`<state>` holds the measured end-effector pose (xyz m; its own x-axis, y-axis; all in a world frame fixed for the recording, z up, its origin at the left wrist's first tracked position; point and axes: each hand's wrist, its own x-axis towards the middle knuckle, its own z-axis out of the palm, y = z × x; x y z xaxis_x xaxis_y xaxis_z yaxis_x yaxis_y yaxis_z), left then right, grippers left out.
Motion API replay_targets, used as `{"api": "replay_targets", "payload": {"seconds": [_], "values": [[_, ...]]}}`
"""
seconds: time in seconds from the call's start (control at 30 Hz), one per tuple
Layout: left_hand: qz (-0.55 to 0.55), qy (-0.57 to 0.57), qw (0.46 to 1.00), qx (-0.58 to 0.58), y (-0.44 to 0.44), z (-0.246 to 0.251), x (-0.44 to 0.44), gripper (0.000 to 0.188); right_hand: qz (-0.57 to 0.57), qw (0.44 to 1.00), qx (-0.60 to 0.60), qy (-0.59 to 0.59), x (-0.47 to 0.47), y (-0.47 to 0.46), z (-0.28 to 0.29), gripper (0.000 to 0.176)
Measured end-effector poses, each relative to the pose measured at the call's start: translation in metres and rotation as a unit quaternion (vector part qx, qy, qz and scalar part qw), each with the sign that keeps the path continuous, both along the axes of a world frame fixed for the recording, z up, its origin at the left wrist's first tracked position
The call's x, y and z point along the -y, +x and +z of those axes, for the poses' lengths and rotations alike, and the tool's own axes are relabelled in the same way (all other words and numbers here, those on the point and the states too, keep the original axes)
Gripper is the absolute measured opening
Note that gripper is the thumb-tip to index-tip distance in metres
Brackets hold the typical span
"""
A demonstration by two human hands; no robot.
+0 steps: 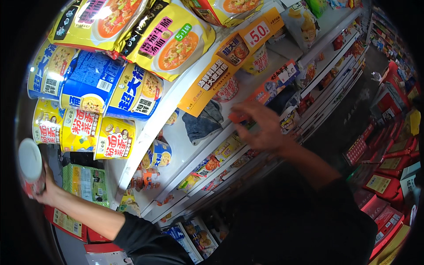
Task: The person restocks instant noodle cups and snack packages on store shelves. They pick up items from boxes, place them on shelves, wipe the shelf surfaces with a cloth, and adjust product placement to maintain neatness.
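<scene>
At the far left, my left hand [48, 190] grips a paper instant-noodle cup [31, 165] with a pale round end towards me and red on its side. My right hand [260, 127] is over the front edge of a shelf, fingers apart and nothing visible in them. Its fingertips are by an orange-and-blue price strip [270, 86]; I cannot tell whether they touch it. Left of that hand, a crumpled dark grey cloth [202, 122] lies on the white shelf [179, 140]. Behind the strip, pink-and-white noodle cups [228, 90] stand on the shelf.
Blue noodle tubs [134, 91] are stacked on yellow ones [114, 137] at the left, with yellow noodle packs [170, 41] above. A yellow price card [228, 61] juts over the shelf. Red gift boxes [382, 184] line the right side; a green carton [85, 183] stands below the tubs.
</scene>
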<state>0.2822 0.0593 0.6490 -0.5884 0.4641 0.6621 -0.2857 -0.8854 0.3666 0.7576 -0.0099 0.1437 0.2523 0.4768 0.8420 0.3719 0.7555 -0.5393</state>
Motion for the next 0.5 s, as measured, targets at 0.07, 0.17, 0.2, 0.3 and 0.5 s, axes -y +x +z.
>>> {"api": "replay_targets", "payload": {"seconds": [0.07, 0.17, 0.2, 0.3, 0.5], "values": [[0.081, 0.046, 0.995, -0.021, -0.001, -0.036, 0.035, 0.085, 0.042, 0.999, 0.0, 0.017, -0.004, -0.016, 0.005, 0.054], [0.119, 0.062, 0.982, -0.131, 0.011, -0.127, 0.095, 0.09, 0.083, 0.996, -0.018, 0.022, -0.003, -0.031, 0.0, 0.058], [0.108, 0.047, 0.984, -0.134, 0.018, -0.166, 0.114, 0.092, 0.092, 0.995, -0.023, 0.011, -0.003, -0.036, -0.003, 0.059], [0.18, -0.07, 0.974, -0.117, 0.054, -0.282, 0.146, 0.085, 0.165, 0.984, -0.022, -0.058, 0.005, -0.058, -0.01, 0.063], [-0.129, -0.33, 0.934, -0.051, 0.142, -0.449, 0.16, 0.089, 0.456, 0.867, 0.032, -0.198, 0.027, -0.093, -0.006, 0.104]]}}
